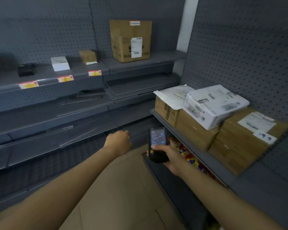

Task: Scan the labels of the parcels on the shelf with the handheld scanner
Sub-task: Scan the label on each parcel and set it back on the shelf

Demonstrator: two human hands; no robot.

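Note:
My right hand [170, 157] grips a black handheld scanner [157, 144] with its lit screen facing me, held just left of the right-hand shelf [204, 156]. On that shelf lie several parcels: brown cartons [244, 143], a white bagged parcel [213, 105] on top, and a flat white mailer [172, 97]. My left hand [119, 141] hangs in the air with curled fingers, holding nothing. On the far shelf stand a tall brown box [130, 40] with a white label, a small brown box [88, 56], a white box [60, 63] and a black item [25, 69].
Grey pegboard shelving runs along the left and back walls, with red-and-yellow price tags [65, 78] on a shelf edge. Colourful snack packets [189, 156] sit under the right shelf. The floor [116, 196] between the racks is tan tile.

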